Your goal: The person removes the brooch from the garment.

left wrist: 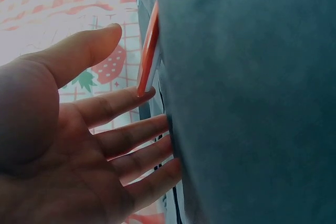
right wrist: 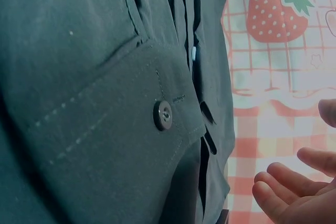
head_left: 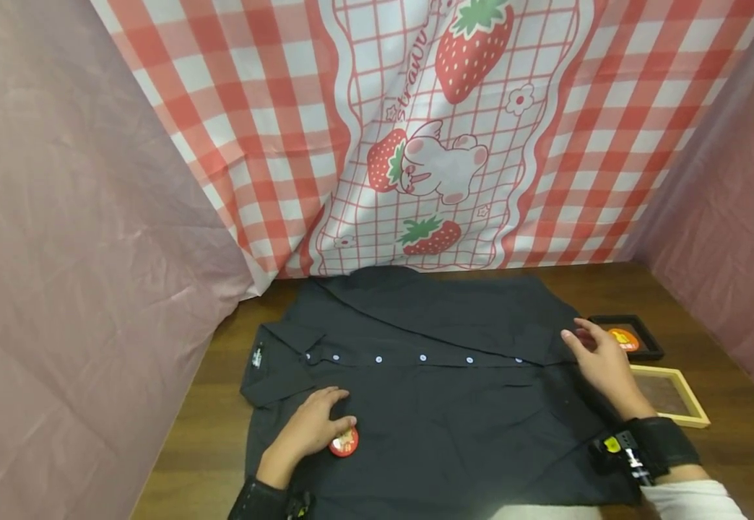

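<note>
Loosely, my left grip [head_left: 312, 425] spreads unclenched by the red badge [head_left: 344, 443] on the dark shirt [head_left: 429, 426], my right grip [head_left: 606, 365] likewise above the shirt's edge.

– How is the shirt [head_left: 429, 401] seen?
– From above, facing forward and down, in the head view; from low and very close in both wrist views.
– What is shared by those two?
– Shirt and checked cloth [head_left: 513, 144].

Strawberry-print cloth [head_left: 442, 137] behind wooden table [head_left: 198, 419]
</note>
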The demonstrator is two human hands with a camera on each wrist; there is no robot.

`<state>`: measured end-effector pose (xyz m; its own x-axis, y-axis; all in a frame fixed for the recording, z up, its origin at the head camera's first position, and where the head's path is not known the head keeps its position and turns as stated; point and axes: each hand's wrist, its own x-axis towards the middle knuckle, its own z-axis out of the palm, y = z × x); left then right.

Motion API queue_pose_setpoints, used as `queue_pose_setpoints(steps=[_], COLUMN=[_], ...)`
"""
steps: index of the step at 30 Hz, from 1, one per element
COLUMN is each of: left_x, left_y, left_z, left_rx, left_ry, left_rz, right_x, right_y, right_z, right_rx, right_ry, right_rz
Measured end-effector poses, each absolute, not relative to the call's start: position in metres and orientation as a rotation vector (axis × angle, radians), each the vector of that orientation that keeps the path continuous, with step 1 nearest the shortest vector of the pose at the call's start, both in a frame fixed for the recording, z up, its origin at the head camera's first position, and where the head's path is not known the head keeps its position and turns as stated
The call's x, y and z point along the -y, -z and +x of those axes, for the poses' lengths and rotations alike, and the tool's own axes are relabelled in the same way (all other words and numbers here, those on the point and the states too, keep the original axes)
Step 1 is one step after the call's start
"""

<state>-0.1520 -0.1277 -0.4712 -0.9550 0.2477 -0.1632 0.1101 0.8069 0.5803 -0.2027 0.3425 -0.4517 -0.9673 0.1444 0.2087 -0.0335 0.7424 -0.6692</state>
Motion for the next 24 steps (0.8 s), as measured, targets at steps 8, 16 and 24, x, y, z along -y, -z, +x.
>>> queue_pose_setpoints(steps=[8, 16, 24], left_x=[0.128, 0.128, 0.128], left_y=[0.469, 0.475, 0.476], left_z=[-0.156, -0.152, -0.151], left_rx=[-2.778, -2.784, -2.793], left_ry=[-0.857, -0.868, -0.878], left_rz=[0.263, 0.271, 0.273], right_x=[-0.336, -0.326, -0.318], right_y=[0.448, 0.451, 0.453], right_z=[-0.205, -0.198, -0.197], right_rx=[2.658, 2.675, 2.628], right_ry=[-1.069, -1.078, -1.051], right_rz=[-0.075, -0.108, -0.074])
